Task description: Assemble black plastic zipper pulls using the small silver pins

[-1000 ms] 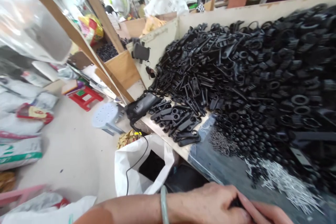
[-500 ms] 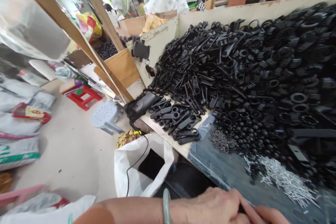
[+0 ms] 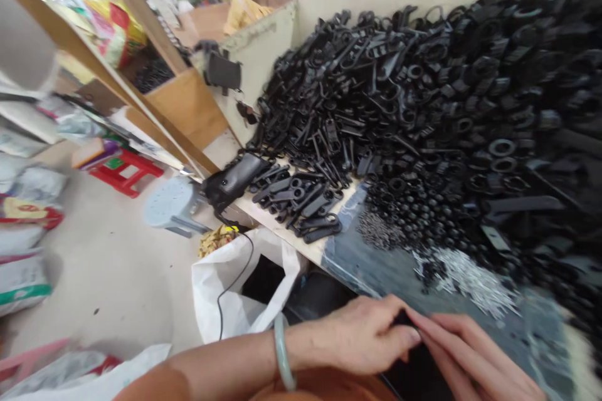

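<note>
The left hand (image 3: 364, 335) and right hand (image 3: 475, 357) meet, apparently pinching a small black plastic piece (image 3: 403, 318) at the surface's (image 3: 310, 249) near edge, while a large heap of black plastic parts (image 3: 376, 113) lies beyond, and a small group of flat black pieces (image 3: 296, 200) lies apart.

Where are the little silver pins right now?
In the head view, the silver pins lie in a loose heap at the foot of the black plastic parts, just beyond the person's right hand.

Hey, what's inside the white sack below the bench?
The white sack gapes open on something black, and a black cable runs down across its mouth. The black mass hides anything deeper, and I can't tell what it is.
</note>
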Tool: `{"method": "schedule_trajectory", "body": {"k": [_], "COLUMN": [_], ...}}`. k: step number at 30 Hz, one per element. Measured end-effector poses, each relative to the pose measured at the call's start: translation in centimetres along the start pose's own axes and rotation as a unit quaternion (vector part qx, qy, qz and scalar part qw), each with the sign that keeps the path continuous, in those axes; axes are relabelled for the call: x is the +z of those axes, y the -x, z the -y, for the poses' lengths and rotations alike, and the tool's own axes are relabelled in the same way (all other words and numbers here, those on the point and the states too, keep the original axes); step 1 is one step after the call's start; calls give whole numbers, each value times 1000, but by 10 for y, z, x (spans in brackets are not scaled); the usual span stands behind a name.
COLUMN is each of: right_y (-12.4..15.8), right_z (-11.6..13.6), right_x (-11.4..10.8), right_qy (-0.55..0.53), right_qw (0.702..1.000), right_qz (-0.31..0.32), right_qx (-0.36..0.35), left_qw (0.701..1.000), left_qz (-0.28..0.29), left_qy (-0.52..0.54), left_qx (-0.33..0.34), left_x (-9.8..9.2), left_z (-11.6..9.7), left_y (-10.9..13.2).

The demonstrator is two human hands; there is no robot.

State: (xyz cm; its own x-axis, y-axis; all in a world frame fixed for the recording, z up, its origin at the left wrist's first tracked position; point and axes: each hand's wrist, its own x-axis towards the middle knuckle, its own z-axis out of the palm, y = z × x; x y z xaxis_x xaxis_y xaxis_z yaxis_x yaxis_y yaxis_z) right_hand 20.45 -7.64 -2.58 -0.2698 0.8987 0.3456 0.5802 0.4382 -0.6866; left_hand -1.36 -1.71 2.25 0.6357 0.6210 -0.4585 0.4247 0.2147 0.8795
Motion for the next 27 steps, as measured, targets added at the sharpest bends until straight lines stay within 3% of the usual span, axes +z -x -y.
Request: {"method": "schedule_trajectory", "body": {"k": [4,8,11,21,24,27], "right_y": [-15,-20,-17,-19,-17,-17], "right_z": [12,14,15,21,21,23], "right_x": [-9,-13,-15,-23,-19,-6], "right_qy": [-9,-43,-65,-88,-129,-221], "right_qw": [1000,998,996,995,989,953], "right_qz": [21,30,20,40,3,-81], "right_qx": [-3,25,50,-2,74,191], "left_qw": [999,996,994,989,993,993], "left_qz": [-22,35,48,47,28,36], "left_qy": [-35,-65,-80,-131,-76,1], "left_qx": [21,43,52,53,81,108], "left_x": [-4,-5,-3,0,3,4], "left_z": [-6,-2,-2,-9,-11,-10], "left_y": [0,0,2,8,10,9]}}
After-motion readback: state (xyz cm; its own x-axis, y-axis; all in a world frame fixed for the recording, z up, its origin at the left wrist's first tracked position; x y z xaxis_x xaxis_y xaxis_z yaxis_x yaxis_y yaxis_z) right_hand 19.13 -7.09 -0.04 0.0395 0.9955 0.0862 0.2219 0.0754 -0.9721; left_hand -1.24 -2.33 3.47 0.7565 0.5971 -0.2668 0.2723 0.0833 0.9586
